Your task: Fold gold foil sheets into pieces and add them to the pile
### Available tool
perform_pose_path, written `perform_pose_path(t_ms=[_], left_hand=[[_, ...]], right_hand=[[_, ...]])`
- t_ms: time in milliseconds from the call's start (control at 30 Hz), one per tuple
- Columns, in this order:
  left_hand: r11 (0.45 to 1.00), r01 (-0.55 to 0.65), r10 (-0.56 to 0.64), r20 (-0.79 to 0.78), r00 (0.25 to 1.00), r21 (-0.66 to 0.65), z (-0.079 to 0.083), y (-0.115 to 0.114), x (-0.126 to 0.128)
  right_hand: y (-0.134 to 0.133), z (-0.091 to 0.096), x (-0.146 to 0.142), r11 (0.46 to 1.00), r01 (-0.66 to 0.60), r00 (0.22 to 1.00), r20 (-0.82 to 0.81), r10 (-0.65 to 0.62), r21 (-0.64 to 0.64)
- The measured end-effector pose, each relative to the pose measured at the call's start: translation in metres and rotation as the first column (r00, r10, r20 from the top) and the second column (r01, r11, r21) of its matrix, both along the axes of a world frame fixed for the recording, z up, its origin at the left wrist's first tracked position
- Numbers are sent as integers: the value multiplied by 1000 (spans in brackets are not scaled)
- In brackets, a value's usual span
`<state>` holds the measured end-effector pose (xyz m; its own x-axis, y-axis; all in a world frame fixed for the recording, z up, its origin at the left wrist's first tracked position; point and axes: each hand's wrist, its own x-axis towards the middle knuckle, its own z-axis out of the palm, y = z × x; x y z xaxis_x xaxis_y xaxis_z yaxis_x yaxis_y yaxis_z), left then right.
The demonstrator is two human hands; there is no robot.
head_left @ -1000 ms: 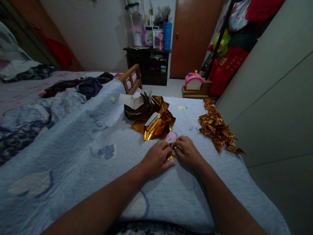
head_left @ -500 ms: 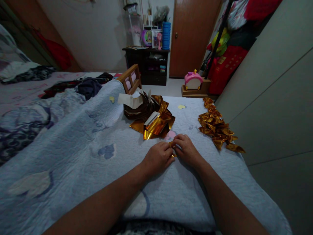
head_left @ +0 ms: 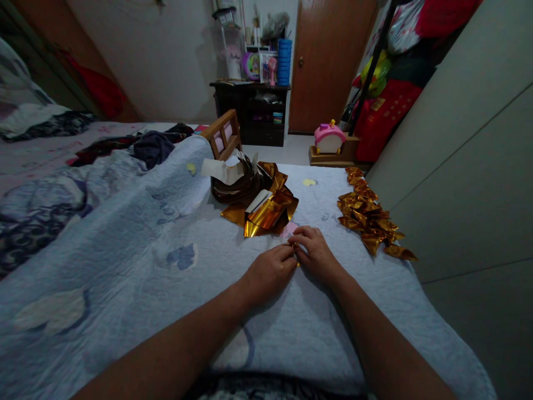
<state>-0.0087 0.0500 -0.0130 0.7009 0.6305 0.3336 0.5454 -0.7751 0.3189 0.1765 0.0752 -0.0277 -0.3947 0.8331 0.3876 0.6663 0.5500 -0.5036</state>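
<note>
My left hand [head_left: 270, 270] and my right hand [head_left: 315, 251] meet over the blue bedspread [head_left: 200, 305], both with fingers closed on one small piece of gold foil paper [head_left: 295, 246]. Most of that piece is hidden under my fingers; only small shiny bits show. Beyond my hands lies a loose stack of gold foil sheets [head_left: 270, 214], with a thick curled bundle of dark-edged paper [head_left: 235, 189] and white strips against it. To the right, several folded gold foil pieces [head_left: 366, 214] form a pile along the bed's edge.
A wooden bed rail [head_left: 225, 136] rises at the far end. Crumpled clothes [head_left: 152, 147] lie on the left. Past the bed stand a dark cabinet [head_left: 262, 125], a pink toy [head_left: 330, 135] and a brown door [head_left: 327, 66]. A pale wardrobe [head_left: 470, 183] borders the right side.
My fingers have drawn closer together over the gold foil paper, so less of it shows. The foil stack and the folded pile stay where they were.
</note>
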Motion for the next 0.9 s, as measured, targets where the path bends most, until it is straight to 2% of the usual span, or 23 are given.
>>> perform_pose_path(t_ms=[100,267,433,633,900], left_hand=[[1000,6,-6,1,1000,8,2,0,0],[994,-7,7,-3,1000,111,4,1,-3],[984,-86,92,-35,995,156,6,-1,-7],[985,-175,174,-120,977,3,12,-4,-9],[986,-151,147,-59,987,-68,9,1,-14]], right_hand=[[4,-2,0,1000,-3,1000,10,3,2],[6,1,-3,1000,-16,999,41,17,-23],[6,2,-6,998,1,997,77,3,-58],[7,5,-8,997,20,996,90,-13,-76],[3,6,-7,997,16,993,118,-7,-74]])
